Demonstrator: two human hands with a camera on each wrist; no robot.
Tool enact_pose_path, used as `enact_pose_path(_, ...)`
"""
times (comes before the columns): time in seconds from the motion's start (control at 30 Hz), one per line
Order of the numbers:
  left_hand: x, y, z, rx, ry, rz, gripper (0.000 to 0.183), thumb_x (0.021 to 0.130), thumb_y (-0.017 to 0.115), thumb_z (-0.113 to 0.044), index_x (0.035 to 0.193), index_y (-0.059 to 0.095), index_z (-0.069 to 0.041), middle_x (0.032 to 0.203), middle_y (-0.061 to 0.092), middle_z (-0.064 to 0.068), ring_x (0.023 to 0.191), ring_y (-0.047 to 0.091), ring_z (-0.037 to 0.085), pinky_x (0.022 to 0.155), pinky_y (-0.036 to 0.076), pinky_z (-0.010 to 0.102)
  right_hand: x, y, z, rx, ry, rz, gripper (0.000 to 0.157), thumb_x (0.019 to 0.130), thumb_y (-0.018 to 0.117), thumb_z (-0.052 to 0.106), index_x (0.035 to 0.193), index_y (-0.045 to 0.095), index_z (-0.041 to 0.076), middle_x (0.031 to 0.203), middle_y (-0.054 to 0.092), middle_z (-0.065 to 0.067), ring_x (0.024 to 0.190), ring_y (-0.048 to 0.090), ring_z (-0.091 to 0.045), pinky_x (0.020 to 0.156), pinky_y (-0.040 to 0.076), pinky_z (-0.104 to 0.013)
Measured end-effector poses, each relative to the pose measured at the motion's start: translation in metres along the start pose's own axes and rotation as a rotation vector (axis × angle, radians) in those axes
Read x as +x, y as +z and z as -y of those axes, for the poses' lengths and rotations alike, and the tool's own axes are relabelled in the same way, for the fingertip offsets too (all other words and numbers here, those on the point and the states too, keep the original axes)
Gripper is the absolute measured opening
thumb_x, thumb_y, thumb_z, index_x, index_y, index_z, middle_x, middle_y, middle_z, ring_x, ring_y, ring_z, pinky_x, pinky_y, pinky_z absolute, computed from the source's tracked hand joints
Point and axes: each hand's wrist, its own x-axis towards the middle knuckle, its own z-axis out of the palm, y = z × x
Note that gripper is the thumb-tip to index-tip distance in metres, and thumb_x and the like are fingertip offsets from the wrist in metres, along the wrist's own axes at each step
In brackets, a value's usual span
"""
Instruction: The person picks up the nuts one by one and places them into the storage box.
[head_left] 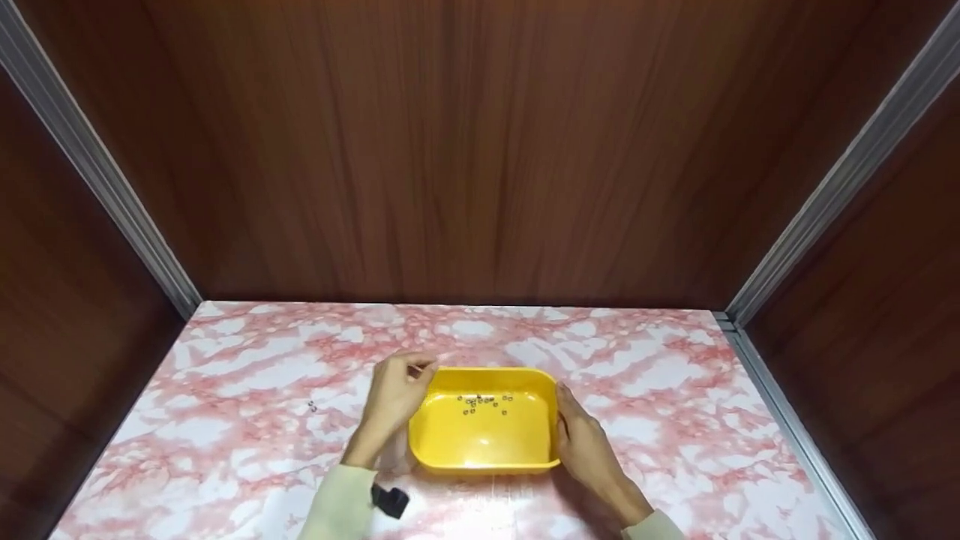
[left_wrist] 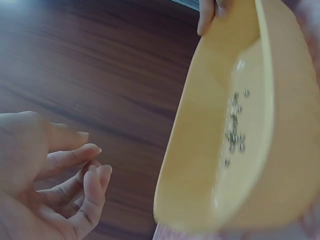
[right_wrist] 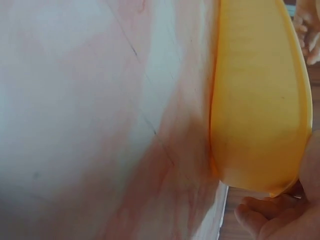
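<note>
A yellow plastic tub [head_left: 487,442] with rounded corners sits in front of me on the table. Inside it, several small shiny metal pieces [left_wrist: 242,147] gather toward the far side. My right hand [head_left: 589,442] grips the tub's right end, thumb at the rim and fingers against the outer wall. Beside the far left corner is my left hand [head_left: 397,390]. The left wrist view shows its fingers [left_wrist: 75,157] loosely bent, apart from the tub, with nothing seen between them.
Two more small metal pieces [head_left: 312,406] lie on the red-and-white marbled tabletop [head_left: 255,465], left of the left hand. A dark wood-grain panel [head_left: 465,150] rises behind the table, with grey metal rails [head_left: 112,172] at its sides. A black object [head_left: 390,501] hangs at the left wrist.
</note>
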Motion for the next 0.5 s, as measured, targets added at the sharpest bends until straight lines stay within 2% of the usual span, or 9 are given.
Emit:
enact_pose_path(0.1,-0.004,-0.012,0.012,0.036,0.019,-0.026,0.014,0.097,0.071,-0.007,0.105,0.082,-0.003,0.096,0.079,0.01,0.087,0.069,0.019,0.082,0.062,0.035,-0.001,0.002,0.002,-0.004,-0.009,0.012,0.05,0.105,0.052,-0.004,0.153,0.041,-0.014,0.16,0.042,-0.032,0.148,0.047,-0.045,0.12,0.043,-0.055)
enact_pose_path(0.3,-0.012,-0.033,0.037,0.1,0.001,-0.055,0.015,0.096,0.069,-0.006,0.105,0.081,-0.003,0.1,0.078,0.009,0.094,0.072,0.022,0.083,0.065,0.037,0.0,0.001,0.007,-0.047,0.01,0.027,0.051,0.107,0.052,0.0,0.154,0.038,-0.014,0.162,0.038,-0.032,0.149,0.046,-0.044,0.121,0.043,-0.056)
enact_pose_path(0.5,-0.022,-0.052,0.069,0.147,-0.03,-0.067,0.018,0.097,0.066,-0.004,0.107,0.08,0.001,0.11,0.079,0.019,0.101,0.076,0.036,0.089,0.066,0.048,0.001,-0.001,0.008,-0.058,0.043,0.041,0.052,0.108,0.05,0.003,0.157,0.035,-0.01,0.166,0.034,-0.03,0.15,0.044,-0.043,0.124,0.04,-0.054)
